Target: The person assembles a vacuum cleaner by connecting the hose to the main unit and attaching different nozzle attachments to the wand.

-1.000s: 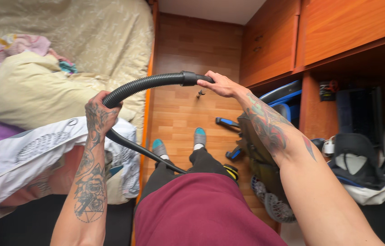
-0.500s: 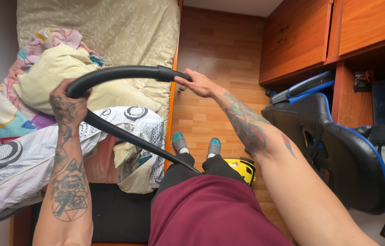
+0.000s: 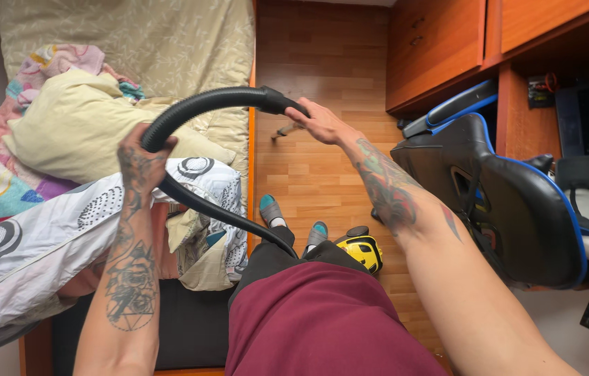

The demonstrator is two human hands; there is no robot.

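We've got a black ribbed hose (image 3: 200, 104), yellow vacuum (image 3: 362, 251), black chair with blue trim (image 3: 517, 209), beige leaf-print bedspread (image 3: 134, 35), maroon shorts (image 3: 315, 320), orange wood floor (image 3: 322, 160).

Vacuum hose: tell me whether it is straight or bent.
Bent. The black vacuum hose arches over between the left hand and right hand, then runs down towards the yellow vacuum cleaner by the feet.

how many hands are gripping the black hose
2. The left hand grips the black hose at its bend above the bed; the right hand holds its cuff end over the floor.
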